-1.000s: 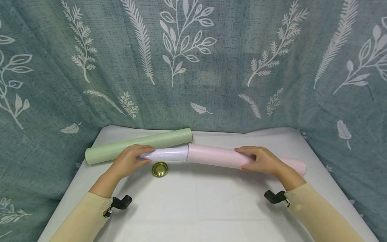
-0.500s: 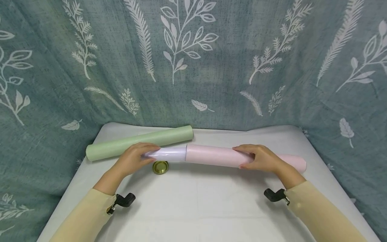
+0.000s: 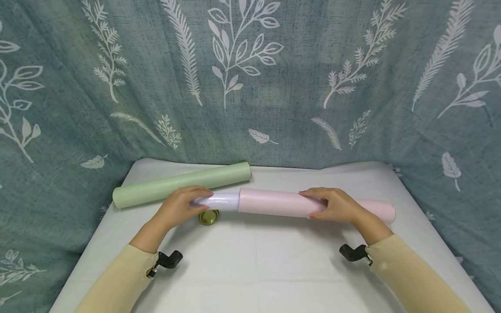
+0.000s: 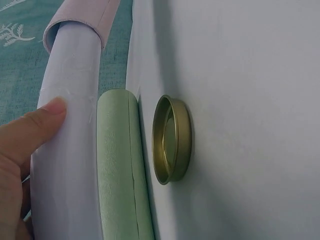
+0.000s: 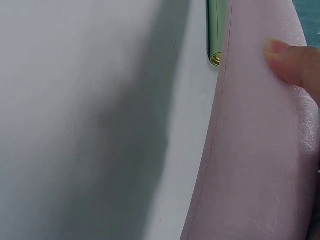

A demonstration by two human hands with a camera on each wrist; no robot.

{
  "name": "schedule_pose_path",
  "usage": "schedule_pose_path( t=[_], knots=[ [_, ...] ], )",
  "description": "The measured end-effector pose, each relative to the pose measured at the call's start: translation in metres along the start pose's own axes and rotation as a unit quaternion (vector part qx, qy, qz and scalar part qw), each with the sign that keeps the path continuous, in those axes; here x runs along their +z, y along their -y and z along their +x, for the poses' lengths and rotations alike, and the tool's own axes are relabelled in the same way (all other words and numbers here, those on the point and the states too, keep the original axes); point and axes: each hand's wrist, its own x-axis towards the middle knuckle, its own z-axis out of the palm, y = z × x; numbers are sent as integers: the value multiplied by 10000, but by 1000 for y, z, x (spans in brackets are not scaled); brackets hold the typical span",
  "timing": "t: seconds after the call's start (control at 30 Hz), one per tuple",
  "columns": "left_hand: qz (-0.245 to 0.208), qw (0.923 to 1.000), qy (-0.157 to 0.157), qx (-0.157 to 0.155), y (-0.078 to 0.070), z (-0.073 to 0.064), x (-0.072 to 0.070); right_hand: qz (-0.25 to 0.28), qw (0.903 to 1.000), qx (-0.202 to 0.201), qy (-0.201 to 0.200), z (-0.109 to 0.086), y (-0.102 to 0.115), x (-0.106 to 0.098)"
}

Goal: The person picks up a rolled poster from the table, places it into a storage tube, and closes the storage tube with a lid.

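My left hand (image 3: 187, 204) grips a glossy pale lavender roll (image 4: 70, 150), thumb on the near side and fingers on the far side. The roll's right end sits inside the open mouth of a pink tube (image 3: 274, 202). Around the middle of that tube my right hand (image 3: 334, 205) is curled, its thumb pressing the pink surface in the right wrist view. Both pieces are held above the table, casting a shadow. Just below the left fingers lies a round gold metal cap (image 4: 172, 140), hollow side up.
Behind the left hand a green tube (image 3: 184, 182) lies slantwise on the table; its right end shows a gold fitting in the right wrist view. A white cloth (image 3: 254, 261) covers the table. A patterned teal curtain (image 3: 297, 87) hangs around the back and sides.
My left hand has moved right with the lavender roll, so less of the roll shows outside the pink tube. The right hand has kept its grip, almost still.
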Motion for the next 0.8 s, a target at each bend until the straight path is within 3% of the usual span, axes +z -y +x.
schedule_pose_path(
  t=[0.8],
  knots=[
    [185, 9998, 37, 105, -13, 13, 11, -152, 9994, -278, -104, 6, 3, 4]
  ],
)
